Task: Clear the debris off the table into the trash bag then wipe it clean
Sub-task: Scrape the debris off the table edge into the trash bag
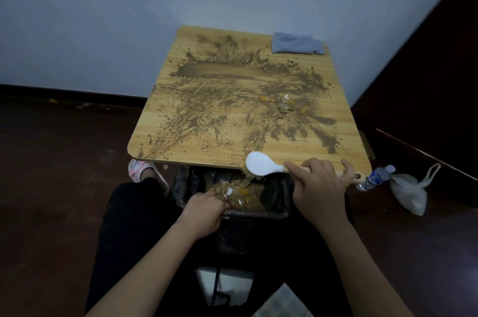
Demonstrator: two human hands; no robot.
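- Sweeping step: my right hand (pixel 319 188) grips the white-backed wooden-handled brush (pixel 261 167) at the light wooden table's (pixel 181 99) lower edge.
- My left hand (pixel 204 209) clutches the black-lined trash bin's (pixel 280 196) rim, frame centre.
- Next, I judge: reach the paper scraps (pixel 280 107) at centre-right, drag them and the brown dirt (pixel 207 71) binward; the blue cloth (pixel 297 43) waits upper right.

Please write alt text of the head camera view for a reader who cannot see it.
A person's right hand holds a white brush at the near edge of a dirt-strewn wooden table, above a trash bag that the left hand grips by its rim. A grey cloth lies at the far right corner.
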